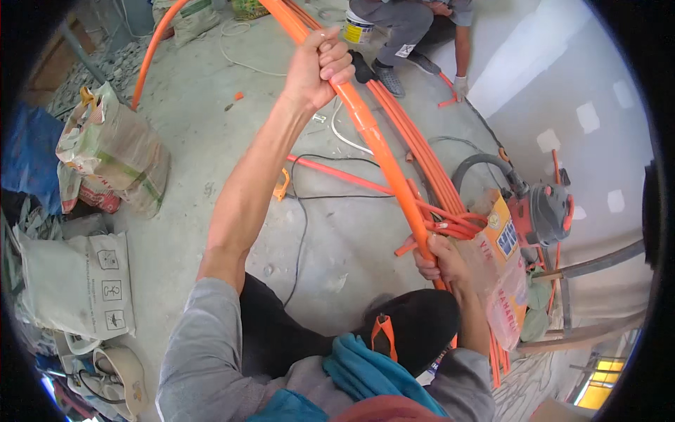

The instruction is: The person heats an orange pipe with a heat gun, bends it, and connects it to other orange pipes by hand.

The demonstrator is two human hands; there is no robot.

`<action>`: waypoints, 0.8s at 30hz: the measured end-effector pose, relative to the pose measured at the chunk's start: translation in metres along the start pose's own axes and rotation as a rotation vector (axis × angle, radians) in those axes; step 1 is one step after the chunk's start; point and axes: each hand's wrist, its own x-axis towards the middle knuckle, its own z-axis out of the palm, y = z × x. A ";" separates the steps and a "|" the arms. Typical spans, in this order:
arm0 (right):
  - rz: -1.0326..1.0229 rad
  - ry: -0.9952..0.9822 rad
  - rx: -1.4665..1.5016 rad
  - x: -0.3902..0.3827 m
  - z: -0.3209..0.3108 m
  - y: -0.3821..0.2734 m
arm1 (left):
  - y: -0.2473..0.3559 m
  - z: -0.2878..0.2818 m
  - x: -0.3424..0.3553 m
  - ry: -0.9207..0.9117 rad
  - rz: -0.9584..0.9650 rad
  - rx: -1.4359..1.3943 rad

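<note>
A long, bright orange plastic pipe [388,163] runs slantwise across the middle of the view and out at the top. Its wall has a wider, sleeve-like joint a little below my left hand [321,68], which is wrapped in a fist round the upper length. Lower down, close to my right knee, my right hand [441,260] grips the same pipe with its fingers curled round it. Beneath and to the right lies a bundle of thinner orange-red pipes [415,144]. A curved orange length [146,67] shows at the upper left; whether it belongs to the held pipe I cannot tell.
Another person [411,32] crouches at the back, one gloved hand low by the wall. A red-and-black vacuum cleaner [538,214] and a printed bag [500,264] stand on the right. Black cable [304,232] crosses the floor. Filled sacks [116,151] line the left.
</note>
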 end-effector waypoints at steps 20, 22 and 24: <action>-0.372 0.580 -0.718 0.000 -0.001 0.028 | -0.018 0.037 -0.005 -0.044 0.015 -0.014; -0.442 0.619 -0.964 0.005 -0.003 0.030 | -0.017 0.036 -0.004 -0.018 0.024 -0.006; -0.429 0.620 -0.986 0.004 0.001 0.026 | -0.014 0.032 -0.002 0.005 0.035 0.007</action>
